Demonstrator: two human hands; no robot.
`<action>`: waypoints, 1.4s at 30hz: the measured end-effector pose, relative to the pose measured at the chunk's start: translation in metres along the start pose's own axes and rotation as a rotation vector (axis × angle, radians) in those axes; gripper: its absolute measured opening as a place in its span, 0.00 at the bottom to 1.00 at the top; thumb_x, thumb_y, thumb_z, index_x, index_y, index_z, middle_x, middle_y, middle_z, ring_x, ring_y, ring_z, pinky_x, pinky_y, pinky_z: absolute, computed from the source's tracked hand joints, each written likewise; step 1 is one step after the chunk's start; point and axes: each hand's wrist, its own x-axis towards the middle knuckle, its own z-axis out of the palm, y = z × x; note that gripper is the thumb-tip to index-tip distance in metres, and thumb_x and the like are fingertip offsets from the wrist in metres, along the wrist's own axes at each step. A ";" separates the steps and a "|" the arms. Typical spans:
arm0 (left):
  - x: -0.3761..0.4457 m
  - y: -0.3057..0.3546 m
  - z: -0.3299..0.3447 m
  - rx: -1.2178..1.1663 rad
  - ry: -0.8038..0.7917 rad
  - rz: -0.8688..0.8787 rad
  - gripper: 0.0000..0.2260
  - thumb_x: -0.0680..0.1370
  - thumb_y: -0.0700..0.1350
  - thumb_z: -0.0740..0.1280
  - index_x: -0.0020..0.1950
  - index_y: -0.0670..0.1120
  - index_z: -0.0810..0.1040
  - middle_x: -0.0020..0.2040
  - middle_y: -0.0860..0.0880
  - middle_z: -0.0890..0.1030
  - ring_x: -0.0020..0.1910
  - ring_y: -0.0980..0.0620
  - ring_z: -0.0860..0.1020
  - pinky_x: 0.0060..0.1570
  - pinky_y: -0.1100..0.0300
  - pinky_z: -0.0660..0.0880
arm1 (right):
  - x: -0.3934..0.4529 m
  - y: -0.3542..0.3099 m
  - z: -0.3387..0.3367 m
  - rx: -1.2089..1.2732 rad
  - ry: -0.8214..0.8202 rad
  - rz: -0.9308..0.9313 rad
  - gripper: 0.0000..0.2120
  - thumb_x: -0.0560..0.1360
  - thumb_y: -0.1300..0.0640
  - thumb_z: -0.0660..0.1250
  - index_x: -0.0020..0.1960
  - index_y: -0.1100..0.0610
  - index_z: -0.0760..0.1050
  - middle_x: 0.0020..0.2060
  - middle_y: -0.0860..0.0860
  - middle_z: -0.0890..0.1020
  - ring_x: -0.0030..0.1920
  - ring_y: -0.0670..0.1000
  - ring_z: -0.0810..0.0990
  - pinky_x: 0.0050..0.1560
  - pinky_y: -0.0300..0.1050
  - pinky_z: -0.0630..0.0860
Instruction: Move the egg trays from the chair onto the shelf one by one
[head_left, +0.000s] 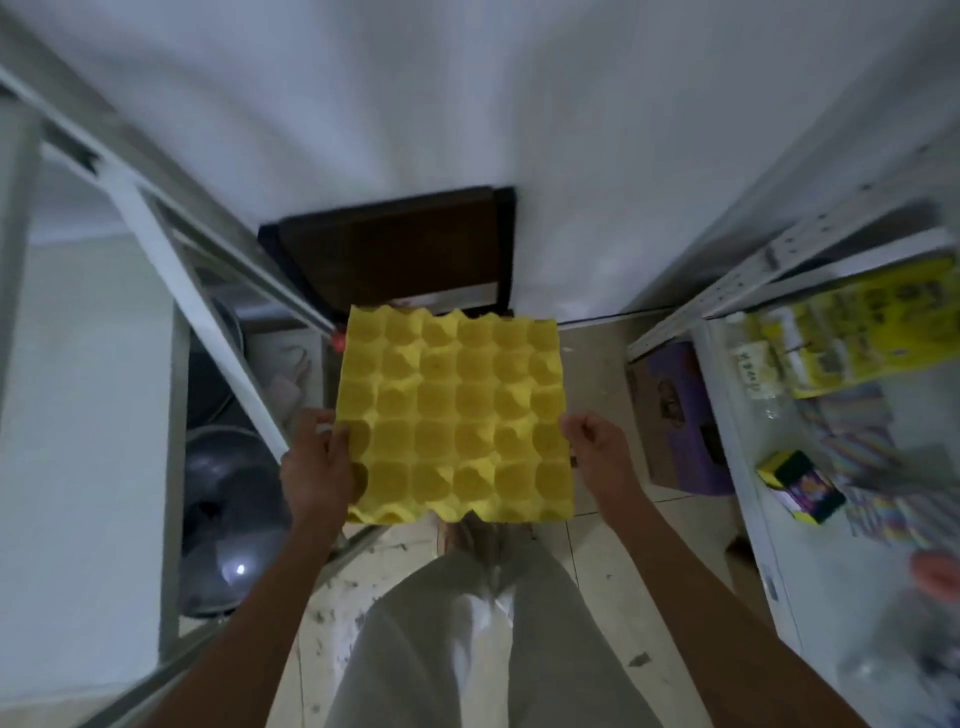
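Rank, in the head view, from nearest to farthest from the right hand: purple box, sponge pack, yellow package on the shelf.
From the right hand:
1. purple box, on the floor just to its right.
2. sponge pack, further right on the shelf.
3. yellow package, farthest, upper right.

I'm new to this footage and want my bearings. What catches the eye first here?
The bright yellow egg tray dominates the centre, empty and held level by both hands: the left hand grips its left edge, the right hand its right edge. Behind it stands a dark brown chair against the white wall, and a metal shelf with yellow packages sits at right.
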 end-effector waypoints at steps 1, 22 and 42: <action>-0.006 0.012 -0.003 -0.008 -0.013 0.028 0.03 0.82 0.46 0.65 0.54 0.49 0.76 0.45 0.45 0.83 0.45 0.40 0.81 0.42 0.51 0.75 | -0.016 -0.004 -0.011 0.005 0.042 -0.031 0.13 0.82 0.55 0.67 0.42 0.62 0.78 0.35 0.56 0.80 0.37 0.51 0.79 0.37 0.54 0.78; -0.325 0.126 -0.072 -0.026 -0.651 1.008 0.07 0.84 0.42 0.64 0.56 0.41 0.81 0.48 0.42 0.83 0.49 0.39 0.81 0.50 0.46 0.77 | -0.542 0.122 -0.121 0.142 1.253 0.044 0.09 0.81 0.50 0.67 0.43 0.49 0.81 0.32 0.45 0.81 0.34 0.44 0.79 0.33 0.43 0.71; -0.543 0.183 -0.042 0.064 -0.782 1.231 0.04 0.83 0.48 0.66 0.57 0.50 0.74 0.42 0.54 0.81 0.41 0.46 0.81 0.39 0.54 0.74 | -0.667 0.231 -0.229 0.200 1.409 0.040 0.12 0.83 0.53 0.64 0.41 0.51 0.77 0.31 0.49 0.79 0.32 0.47 0.78 0.31 0.43 0.70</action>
